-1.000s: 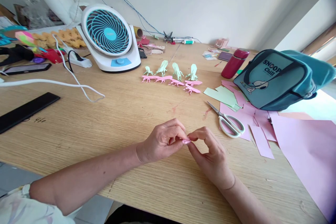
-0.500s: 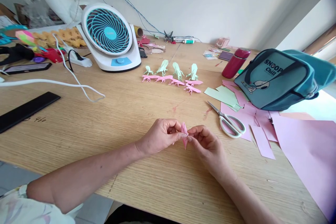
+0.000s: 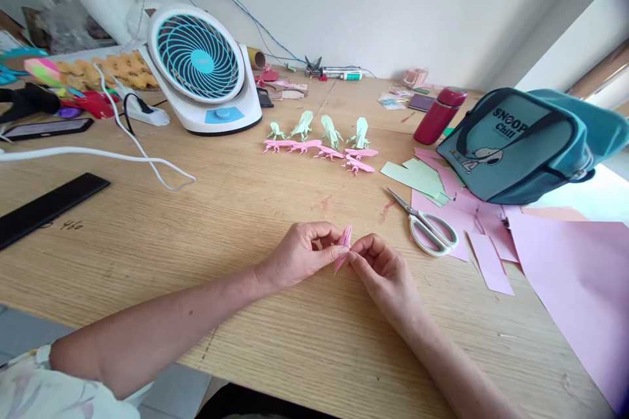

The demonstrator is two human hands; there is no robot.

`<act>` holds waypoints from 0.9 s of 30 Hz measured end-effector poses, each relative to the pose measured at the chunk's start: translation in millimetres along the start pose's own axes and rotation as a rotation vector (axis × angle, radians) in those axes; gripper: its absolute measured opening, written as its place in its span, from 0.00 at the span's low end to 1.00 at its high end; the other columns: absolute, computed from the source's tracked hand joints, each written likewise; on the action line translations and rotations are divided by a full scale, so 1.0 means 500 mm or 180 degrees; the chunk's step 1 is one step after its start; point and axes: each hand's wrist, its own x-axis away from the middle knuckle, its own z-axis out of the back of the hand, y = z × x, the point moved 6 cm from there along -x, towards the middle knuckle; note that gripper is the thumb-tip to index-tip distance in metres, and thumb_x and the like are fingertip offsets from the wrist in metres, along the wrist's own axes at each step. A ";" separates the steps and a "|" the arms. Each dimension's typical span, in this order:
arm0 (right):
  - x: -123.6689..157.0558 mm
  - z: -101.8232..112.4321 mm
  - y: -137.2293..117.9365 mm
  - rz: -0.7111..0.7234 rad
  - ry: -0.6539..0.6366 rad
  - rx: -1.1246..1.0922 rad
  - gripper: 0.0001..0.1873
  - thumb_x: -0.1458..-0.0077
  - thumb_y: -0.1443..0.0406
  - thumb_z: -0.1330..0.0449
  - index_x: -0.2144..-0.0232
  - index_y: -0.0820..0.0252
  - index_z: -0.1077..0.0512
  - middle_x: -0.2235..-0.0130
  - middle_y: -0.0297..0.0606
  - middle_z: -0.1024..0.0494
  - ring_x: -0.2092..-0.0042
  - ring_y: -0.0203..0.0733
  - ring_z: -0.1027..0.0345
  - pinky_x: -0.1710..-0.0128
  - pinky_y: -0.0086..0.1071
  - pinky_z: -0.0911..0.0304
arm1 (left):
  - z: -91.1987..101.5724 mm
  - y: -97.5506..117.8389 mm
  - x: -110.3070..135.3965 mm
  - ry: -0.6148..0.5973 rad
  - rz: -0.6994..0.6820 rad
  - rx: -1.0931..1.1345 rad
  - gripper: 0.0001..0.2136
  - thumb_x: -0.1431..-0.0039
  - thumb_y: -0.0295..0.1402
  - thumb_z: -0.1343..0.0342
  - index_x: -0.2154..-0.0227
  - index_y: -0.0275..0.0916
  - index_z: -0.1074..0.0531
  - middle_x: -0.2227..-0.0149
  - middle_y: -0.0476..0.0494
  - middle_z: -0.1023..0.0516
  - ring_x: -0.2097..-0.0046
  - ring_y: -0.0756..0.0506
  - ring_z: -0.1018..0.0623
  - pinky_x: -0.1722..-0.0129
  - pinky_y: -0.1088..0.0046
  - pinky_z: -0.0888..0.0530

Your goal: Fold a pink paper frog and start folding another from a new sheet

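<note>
Just above the wooden table [image 3: 236, 209], my left hand [image 3: 299, 252] and my right hand [image 3: 381, 272] meet at a small folded pink paper piece [image 3: 343, 247]. Both hands pinch it with thumb and fingertips, left from the left side, right from the lower right. The piece stands tilted, its point up. Farther back lie a row of finished pink paper figures [image 3: 319, 150] and behind them pale green paper figures [image 3: 324, 127].
White-handled scissors [image 3: 427, 226] lie right of my hands on pink paper scraps [image 3: 484, 236]. A large pink sheet [image 3: 580, 281], green paper strips [image 3: 417, 177], a teal bag [image 3: 525, 144], a red bottle [image 3: 437, 118], a fan [image 3: 201, 72], a white cable [image 3: 122, 154] and a black ruler [image 3: 46, 206] surround the area.
The pink piece turned from lying flat between my fingertips to standing upright and tilted. Both hands shifted slightly away from me while keeping their pinch.
</note>
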 end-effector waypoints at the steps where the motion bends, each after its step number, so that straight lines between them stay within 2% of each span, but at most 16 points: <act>1: 0.000 0.000 -0.004 0.0038 0.0008 -0.0094 0.13 0.45 0.54 0.35 0.68 0.56 0.30 0.70 0.34 0.26 0.67 0.38 0.31 0.65 0.31 0.33 | 0.000 0.001 0.000 -0.0017 0.0017 -0.0023 0.12 0.40 0.38 0.42 0.73 0.34 0.26 0.75 0.49 0.27 0.74 0.53 0.29 0.74 0.79 0.33; 4: 0.000 -0.003 -0.009 0.0119 -0.0016 -0.0343 0.12 0.45 0.56 0.34 0.64 0.55 0.30 0.66 0.34 0.25 0.65 0.39 0.29 0.64 0.33 0.32 | -0.006 0.003 0.004 -0.0133 0.0055 -0.0122 0.14 0.40 0.38 0.42 0.76 0.34 0.28 0.78 0.51 0.29 0.75 0.54 0.32 0.75 0.80 0.36; 8: 0.001 -0.006 -0.001 0.0175 -0.0029 -0.0369 0.11 0.47 0.58 0.32 0.68 0.56 0.29 0.68 0.34 0.26 0.66 0.38 0.30 0.64 0.33 0.32 | -0.013 0.008 0.011 -0.0205 0.0081 -0.0327 0.17 0.41 0.38 0.40 0.81 0.34 0.32 0.81 0.52 0.32 0.77 0.55 0.35 0.77 0.80 0.39; 15: -0.001 0.007 0.006 0.0430 0.0188 -0.0133 0.08 0.44 0.61 0.34 0.72 0.57 0.27 0.70 0.33 0.28 0.67 0.36 0.33 0.65 0.31 0.36 | -0.015 -0.001 0.012 -0.0234 0.0254 -0.0090 0.16 0.41 0.39 0.40 0.79 0.34 0.32 0.80 0.52 0.32 0.76 0.54 0.34 0.76 0.79 0.38; 18: -0.004 0.014 0.002 0.0373 0.0299 -0.0271 0.09 0.46 0.61 0.33 0.73 0.57 0.28 0.71 0.32 0.28 0.69 0.35 0.34 0.66 0.30 0.37 | -0.017 -0.013 0.008 -0.0272 0.0329 0.0079 0.14 0.42 0.40 0.40 0.76 0.34 0.29 0.78 0.52 0.32 0.75 0.55 0.35 0.76 0.79 0.39; 22: -0.009 0.019 0.003 0.0100 0.0345 -0.0533 0.10 0.50 0.60 0.30 0.74 0.57 0.27 0.71 0.34 0.26 0.68 0.37 0.32 0.64 0.32 0.36 | -0.020 -0.021 0.005 -0.0280 0.0377 0.0206 0.10 0.45 0.37 0.37 0.69 0.33 0.25 0.73 0.49 0.27 0.71 0.53 0.32 0.72 0.79 0.36; 27: -0.009 0.024 0.006 -0.0029 0.0469 -0.0521 0.11 0.57 0.61 0.27 0.76 0.57 0.25 0.71 0.33 0.24 0.68 0.36 0.32 0.65 0.29 0.37 | -0.014 -0.009 0.005 -0.0140 0.0252 -0.0006 0.13 0.43 0.39 0.40 0.74 0.33 0.27 0.76 0.50 0.29 0.73 0.54 0.33 0.75 0.79 0.37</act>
